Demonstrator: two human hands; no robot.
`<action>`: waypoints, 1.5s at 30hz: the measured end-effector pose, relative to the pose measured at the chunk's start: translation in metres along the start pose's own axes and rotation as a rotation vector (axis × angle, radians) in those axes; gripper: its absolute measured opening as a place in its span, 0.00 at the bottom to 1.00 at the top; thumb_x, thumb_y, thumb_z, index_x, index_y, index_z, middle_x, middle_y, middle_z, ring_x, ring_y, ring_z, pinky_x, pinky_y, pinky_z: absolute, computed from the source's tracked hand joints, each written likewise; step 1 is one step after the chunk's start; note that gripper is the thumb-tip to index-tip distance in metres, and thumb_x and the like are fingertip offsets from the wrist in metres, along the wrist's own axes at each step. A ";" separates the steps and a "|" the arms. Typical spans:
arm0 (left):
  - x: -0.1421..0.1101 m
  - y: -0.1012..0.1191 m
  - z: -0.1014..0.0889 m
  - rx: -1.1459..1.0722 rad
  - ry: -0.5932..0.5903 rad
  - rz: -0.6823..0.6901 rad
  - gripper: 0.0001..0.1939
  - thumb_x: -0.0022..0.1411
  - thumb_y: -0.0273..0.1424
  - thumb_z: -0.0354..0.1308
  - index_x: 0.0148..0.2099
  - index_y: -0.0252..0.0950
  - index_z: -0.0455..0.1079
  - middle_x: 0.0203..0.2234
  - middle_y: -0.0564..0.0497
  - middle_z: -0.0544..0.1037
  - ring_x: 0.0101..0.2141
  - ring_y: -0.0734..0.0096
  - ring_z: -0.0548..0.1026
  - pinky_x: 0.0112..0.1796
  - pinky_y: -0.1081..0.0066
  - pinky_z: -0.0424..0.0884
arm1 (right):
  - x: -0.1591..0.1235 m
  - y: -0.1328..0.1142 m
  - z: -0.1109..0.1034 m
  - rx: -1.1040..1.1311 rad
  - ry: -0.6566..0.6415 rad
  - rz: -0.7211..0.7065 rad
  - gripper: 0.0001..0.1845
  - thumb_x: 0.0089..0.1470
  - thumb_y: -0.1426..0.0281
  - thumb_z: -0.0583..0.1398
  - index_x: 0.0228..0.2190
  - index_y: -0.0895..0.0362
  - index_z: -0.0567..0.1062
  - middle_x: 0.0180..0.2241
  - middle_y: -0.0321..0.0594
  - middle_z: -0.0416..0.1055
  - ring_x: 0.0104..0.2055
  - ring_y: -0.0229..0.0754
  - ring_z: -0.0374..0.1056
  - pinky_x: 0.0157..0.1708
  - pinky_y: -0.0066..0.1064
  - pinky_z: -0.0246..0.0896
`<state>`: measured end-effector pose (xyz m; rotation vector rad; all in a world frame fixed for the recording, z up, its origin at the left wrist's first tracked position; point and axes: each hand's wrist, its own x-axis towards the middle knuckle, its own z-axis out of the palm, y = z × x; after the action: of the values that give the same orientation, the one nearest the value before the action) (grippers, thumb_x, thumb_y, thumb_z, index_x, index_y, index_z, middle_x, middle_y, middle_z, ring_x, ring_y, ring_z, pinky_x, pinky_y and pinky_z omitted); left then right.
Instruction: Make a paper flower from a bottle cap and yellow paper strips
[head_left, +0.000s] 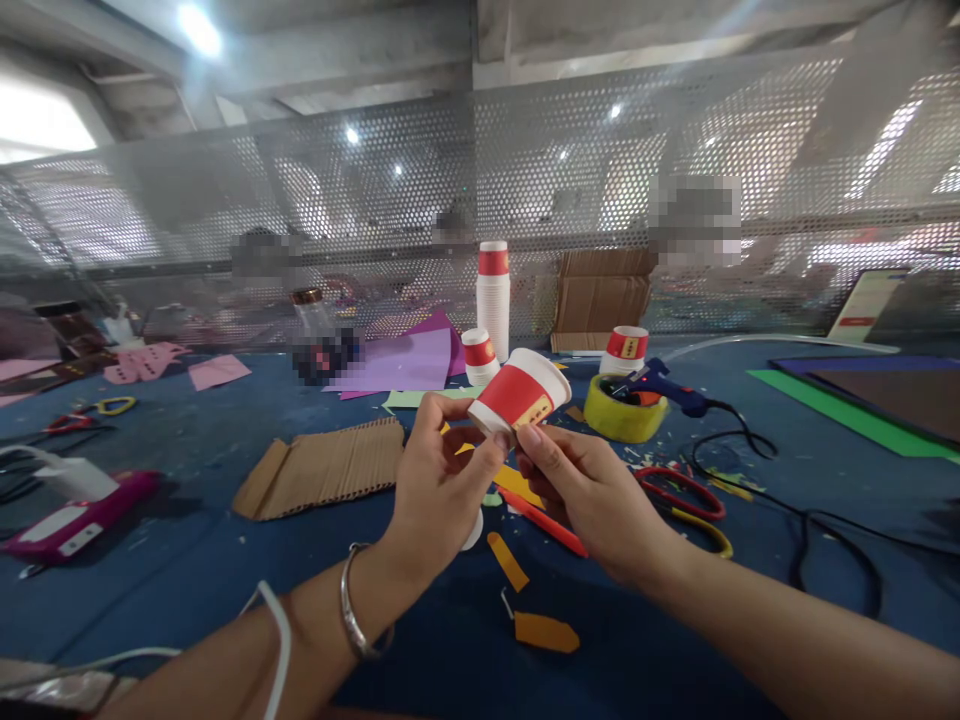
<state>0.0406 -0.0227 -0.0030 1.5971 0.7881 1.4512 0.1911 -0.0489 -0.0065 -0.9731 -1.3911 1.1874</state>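
Observation:
A white paper cup (511, 398) with a red band and a gold label is held tilted above the table, its base towards me. My left hand (439, 475) grips it from the left, the thumb near the base. On the other side my right hand (600, 490) pinches at the lower edge by the label; its curled fingers are partly hidden. Below the hands lie an orange pen-shaped tool (551, 525), a strip of orange paper (508, 561) and another orange paper piece (546, 632).
A tall cup stack (493, 300) and smaller cups (480, 352) stand behind. Right are a yellow tape roll (622, 422), a blue glue gun (664, 385), scissors (701, 490) and a black cord. Left lie corrugated cardboard (330, 465) and a purple power strip (82, 520). A perforated screen closes the back.

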 end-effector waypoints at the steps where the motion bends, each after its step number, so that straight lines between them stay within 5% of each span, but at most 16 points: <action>1: 0.000 0.000 0.000 0.000 -0.008 0.009 0.13 0.61 0.34 0.64 0.44 0.38 0.64 0.36 0.48 0.80 0.36 0.66 0.81 0.33 0.68 0.79 | 0.000 0.000 0.000 -0.007 -0.003 -0.006 0.28 0.61 0.45 0.56 0.25 0.55 0.65 0.24 0.31 0.52 0.22 0.32 0.44 0.17 0.27 0.38; 13: 0.003 0.006 -0.009 0.100 -0.083 0.123 0.15 0.60 0.29 0.66 0.47 0.39 0.65 0.39 0.49 0.79 0.37 0.67 0.80 0.36 0.67 0.79 | 0.000 -0.001 -0.001 -0.022 -0.014 -0.013 0.29 0.61 0.43 0.55 0.24 0.54 0.63 0.22 0.29 0.51 0.21 0.32 0.44 0.17 0.28 0.38; 24: 0.000 0.001 -0.008 0.219 -0.037 0.321 0.17 0.61 0.27 0.64 0.50 0.39 0.65 0.43 0.47 0.73 0.43 0.66 0.77 0.44 0.62 0.80 | -0.002 -0.003 0.000 -0.082 -0.014 -0.069 0.28 0.62 0.44 0.55 0.23 0.53 0.62 0.21 0.28 0.50 0.20 0.32 0.41 0.17 0.29 0.36; 36: -0.004 0.004 -0.001 0.115 -0.051 0.208 0.14 0.63 0.27 0.63 0.48 0.40 0.64 0.40 0.49 0.76 0.40 0.68 0.78 0.40 0.66 0.79 | -0.002 -0.005 -0.001 -0.136 0.016 -0.068 0.27 0.63 0.45 0.53 0.23 0.53 0.62 0.20 0.29 0.50 0.20 0.33 0.43 0.17 0.29 0.38; 45: 0.000 -0.001 -0.009 0.257 -0.086 0.263 0.18 0.61 0.26 0.64 0.51 0.40 0.64 0.44 0.46 0.72 0.44 0.63 0.76 0.44 0.61 0.80 | -0.002 -0.005 -0.001 -0.133 0.024 -0.057 0.29 0.61 0.43 0.55 0.23 0.53 0.62 0.20 0.29 0.51 0.20 0.33 0.44 0.17 0.29 0.37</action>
<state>0.0320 -0.0210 -0.0044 2.0072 0.7594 1.4968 0.1930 -0.0515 -0.0020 -1.0293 -1.4841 1.0485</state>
